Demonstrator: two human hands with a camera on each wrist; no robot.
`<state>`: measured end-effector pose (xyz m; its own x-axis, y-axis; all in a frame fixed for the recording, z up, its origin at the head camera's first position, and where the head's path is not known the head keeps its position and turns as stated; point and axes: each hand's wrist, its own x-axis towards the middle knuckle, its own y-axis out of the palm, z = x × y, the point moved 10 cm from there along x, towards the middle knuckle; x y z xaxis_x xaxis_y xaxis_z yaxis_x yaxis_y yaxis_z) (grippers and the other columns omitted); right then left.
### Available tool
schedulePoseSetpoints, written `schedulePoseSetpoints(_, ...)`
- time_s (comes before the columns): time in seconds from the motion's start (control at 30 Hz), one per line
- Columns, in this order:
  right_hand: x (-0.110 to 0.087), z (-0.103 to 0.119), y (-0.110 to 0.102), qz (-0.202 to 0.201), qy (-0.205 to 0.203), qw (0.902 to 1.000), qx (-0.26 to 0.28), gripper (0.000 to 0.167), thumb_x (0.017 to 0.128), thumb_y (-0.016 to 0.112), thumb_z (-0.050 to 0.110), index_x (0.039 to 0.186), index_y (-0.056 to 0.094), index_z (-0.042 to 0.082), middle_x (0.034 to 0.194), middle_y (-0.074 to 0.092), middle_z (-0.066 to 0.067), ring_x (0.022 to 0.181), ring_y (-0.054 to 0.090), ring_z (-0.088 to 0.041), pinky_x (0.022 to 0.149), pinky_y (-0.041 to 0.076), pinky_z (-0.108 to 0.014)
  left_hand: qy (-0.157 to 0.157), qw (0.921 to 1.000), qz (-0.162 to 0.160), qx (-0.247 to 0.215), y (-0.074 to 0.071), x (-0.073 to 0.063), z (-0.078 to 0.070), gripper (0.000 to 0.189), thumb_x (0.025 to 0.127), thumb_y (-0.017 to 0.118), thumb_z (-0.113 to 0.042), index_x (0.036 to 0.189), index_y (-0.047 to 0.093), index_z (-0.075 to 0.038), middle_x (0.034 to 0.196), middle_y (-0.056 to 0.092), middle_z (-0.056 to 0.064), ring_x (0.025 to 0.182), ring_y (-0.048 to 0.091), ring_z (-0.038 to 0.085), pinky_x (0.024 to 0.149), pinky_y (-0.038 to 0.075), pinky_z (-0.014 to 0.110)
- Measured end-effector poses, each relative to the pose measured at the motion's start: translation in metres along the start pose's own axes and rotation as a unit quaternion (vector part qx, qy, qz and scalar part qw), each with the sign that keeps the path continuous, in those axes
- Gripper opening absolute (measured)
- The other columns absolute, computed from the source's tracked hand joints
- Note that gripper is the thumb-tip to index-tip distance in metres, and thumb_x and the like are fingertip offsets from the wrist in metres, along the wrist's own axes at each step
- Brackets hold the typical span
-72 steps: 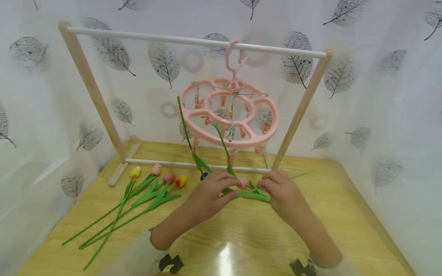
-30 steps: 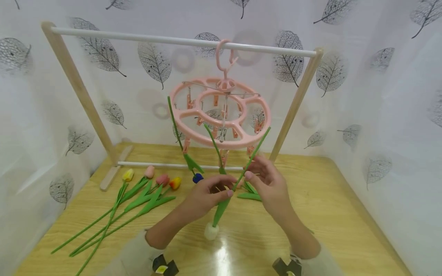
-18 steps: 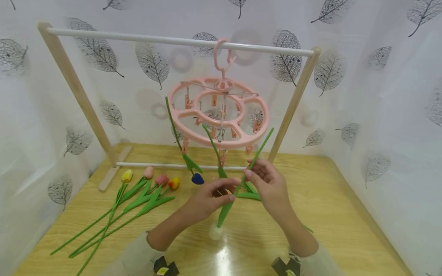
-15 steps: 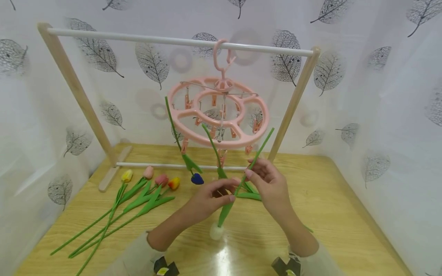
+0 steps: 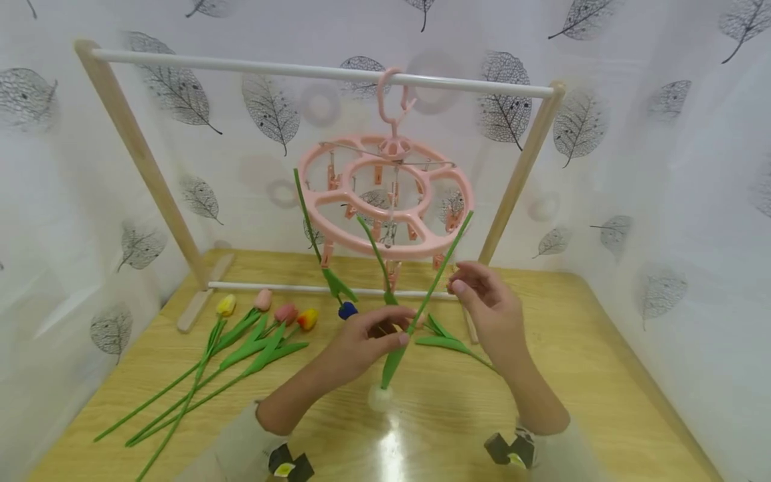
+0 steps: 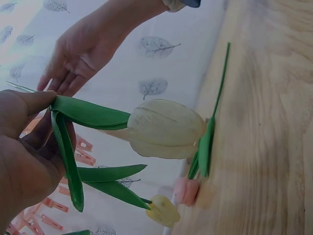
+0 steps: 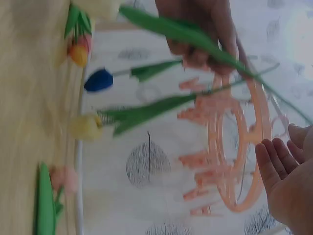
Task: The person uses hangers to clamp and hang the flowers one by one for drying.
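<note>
White tulip (image 6: 166,128) — pinched in left grip (image 5: 363,340), right grip (image 5: 495,318) apart, bloom (image 7: 99,7) cropped in right-wrist view

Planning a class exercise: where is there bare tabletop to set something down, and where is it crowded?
Bare: the tabletop between the right hand and leaf-print backdrop at right. Crowded: the left, where four tulips lie together.

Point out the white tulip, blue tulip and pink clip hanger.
White tulip (image 6: 166,128), left wrist view: bloom.
Blue tulip (image 7: 99,81), right wrist view: bloom.
Pink clip hanger (image 5: 412,217), head view: inner ring's front edge.
</note>
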<state>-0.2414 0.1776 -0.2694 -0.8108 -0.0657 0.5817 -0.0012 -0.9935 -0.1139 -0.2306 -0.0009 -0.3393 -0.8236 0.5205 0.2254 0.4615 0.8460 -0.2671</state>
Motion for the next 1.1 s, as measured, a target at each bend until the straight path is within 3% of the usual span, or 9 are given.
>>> schedulePoseSetpoints(0.2, 0.03, 0.0, -0.028, -0.017, -0.071, 0.9926, -0.097, 0.022, 0.094, 0.065, -0.006, 0.116, 0.065, -0.007, 0.107, 0.069, -0.009, 0.103, 0.066, -0.007, 0.092, 0.054, -0.019, -0.004, 0.9999, -0.009, -0.014, -0.005, 0.0, -0.002, 0.035, 0.101, 0.063, -0.024, 0.136, 0.062, -0.023, 0.112, 0.068, 0.006, 0.097, 0.062, 0.025, 0.081, 0.056, 0.037)
schedulePoseSetpoints(0.37, 0.056, 0.001, -0.034, 0.008, -0.14, 0.9744, -0.175, 0.023, 0.09, 0.068, -0.009, 0.113, 0.068, -0.006, 0.111, 0.067, -0.018, 0.108, 0.063, -0.004, 0.097, 0.05, -0.018, -0.007, 0.9999, -0.009, -0.013, -0.006, 0.0, -0.001, 0.035, 0.101, 0.063, -0.025, 0.136, 0.062, -0.023, 0.115, 0.068, 0.011, 0.099, 0.062, 0.03, 0.081, 0.056, 0.035)
schedulePoseSetpoints(0.47, 0.069, 0.001, -0.034, 0.018, -0.16, 0.9631, -0.216, 0.026, 0.088, 0.07, -0.008, 0.114, 0.069, -0.004, 0.114, 0.068, -0.018, 0.11, 0.061, -0.005, 0.1, 0.047, -0.017, -0.005, 0.9999, -0.008, -0.014, -0.005, 0.0, -0.001, 0.035, 0.101, 0.063, -0.025, 0.136, 0.062, -0.021, 0.114, 0.067, 0.015, 0.099, 0.061, 0.033, 0.082, 0.056, 0.036)
schedulePoseSetpoints(0.6, 0.082, 0.002, -0.034, 0.028, -0.177, 0.9529, -0.244, 0.03, 0.087, 0.073, -0.005, 0.116, 0.071, -0.001, 0.12, 0.068, -0.015, 0.116, 0.059, -0.011, 0.105, 0.043, -0.018, -0.001, 0.9999, -0.007, -0.014, -0.005, 0.0, -0.002, 0.035, 0.101, 0.063, -0.024, 0.136, 0.062, -0.021, 0.112, 0.068, 0.01, 0.097, 0.062, 0.028, 0.081, 0.056, 0.039)
schedulePoseSetpoints(0.83, 0.093, 0.004, -0.021, 0.097, -0.222, 0.9423, -0.231, 0.028, 0.082, 0.073, -0.012, 0.11, 0.071, -0.007, 0.121, 0.066, -0.023, 0.125, 0.057, -0.025, 0.111, 0.04, -0.023, 0.002, 0.9999, -0.008, -0.011, -0.005, -0.001, -0.002, 0.035, 0.101, 0.064, -0.023, 0.135, 0.062, -0.022, 0.111, 0.068, 0.006, 0.095, 0.062, 0.021, 0.08, 0.056, 0.036)
schedulePoseSetpoints(1.1, 0.081, 0.014, -0.008, 0.124, -0.265, 0.9323, -0.213, 0.027, 0.076, 0.074, -0.017, 0.1, 0.073, -0.007, 0.112, 0.067, -0.022, 0.122, 0.055, -0.009, 0.108, 0.042, -0.02, 0.003, 0.9998, -0.013, -0.011, -0.007, -0.002, -0.003, 0.035, 0.101, 0.063, -0.023, 0.136, 0.062, -0.022, 0.117, 0.067, 0.008, 0.097, 0.062, 0.027, 0.081, 0.055, 0.033)
